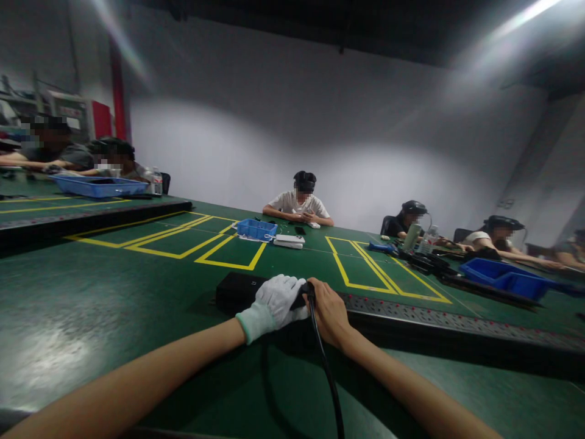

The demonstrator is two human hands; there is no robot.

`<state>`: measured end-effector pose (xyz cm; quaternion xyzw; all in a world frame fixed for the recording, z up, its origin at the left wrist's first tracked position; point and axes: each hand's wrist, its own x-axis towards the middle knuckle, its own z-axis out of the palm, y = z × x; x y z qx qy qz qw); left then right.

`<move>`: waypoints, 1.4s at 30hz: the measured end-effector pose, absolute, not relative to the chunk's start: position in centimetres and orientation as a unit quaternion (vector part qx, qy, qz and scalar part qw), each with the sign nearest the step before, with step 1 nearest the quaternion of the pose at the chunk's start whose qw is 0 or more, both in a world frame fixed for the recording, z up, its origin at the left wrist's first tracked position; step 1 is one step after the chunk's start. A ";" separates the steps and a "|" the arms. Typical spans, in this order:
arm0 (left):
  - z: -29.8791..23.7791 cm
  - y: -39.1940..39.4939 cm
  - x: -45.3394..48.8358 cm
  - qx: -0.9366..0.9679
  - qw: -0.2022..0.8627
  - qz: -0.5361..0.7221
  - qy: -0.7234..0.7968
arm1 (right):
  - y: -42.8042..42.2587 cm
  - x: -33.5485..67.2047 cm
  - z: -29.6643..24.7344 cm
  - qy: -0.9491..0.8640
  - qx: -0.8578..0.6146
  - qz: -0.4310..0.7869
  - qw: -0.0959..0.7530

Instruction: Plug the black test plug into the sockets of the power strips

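Note:
My left hand (pixel 276 302), in a white glove, lies closed over the right end of a flat black box (pixel 237 289) on the green table (pixel 91 317). My bare right hand (pixel 329 311) sits right beside it, fingers curled round the plug end of a black cable (pixel 326 372). The plug meets the box between the two hands. The cable runs from there down toward me and out of the bottom edge.
A dark slotted rail (pixel 434 320) runs to the right from the box. Yellow marked rectangles (pixel 228 253), a blue tray (pixel 256 229) and white devices (pixel 289 241) lie beyond. Several people sit at the far side and at the left bench, with blue bins (pixel 507 277) at right.

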<state>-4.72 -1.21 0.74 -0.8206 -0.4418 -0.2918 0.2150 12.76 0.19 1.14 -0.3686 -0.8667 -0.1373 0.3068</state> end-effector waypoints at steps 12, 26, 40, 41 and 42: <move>0.8 -1.1 -4.8 -0.825 0.211 -0.287 -0.439 | 0.1 12.9 1.2 -0.867 -0.360 -0.139 0.315; 0.8 -1.2 -4.8 -0.826 0.205 -0.286 -0.440 | 0.2 12.9 1.2 -0.868 -0.364 -0.137 0.309; 1.0 -1.3 -4.7 -0.826 0.198 -0.285 -0.443 | 0.1 12.9 1.2 -0.867 -0.359 -0.140 0.317; 1.0 -1.3 -4.7 -0.826 0.198 -0.286 -0.443 | 0.1 12.9 1.2 -0.866 -0.358 -0.142 0.318; 1.0 -1.3 -4.7 -0.826 0.198 -0.286 -0.443 | 0.1 12.9 1.3 -0.866 -0.356 -0.143 0.319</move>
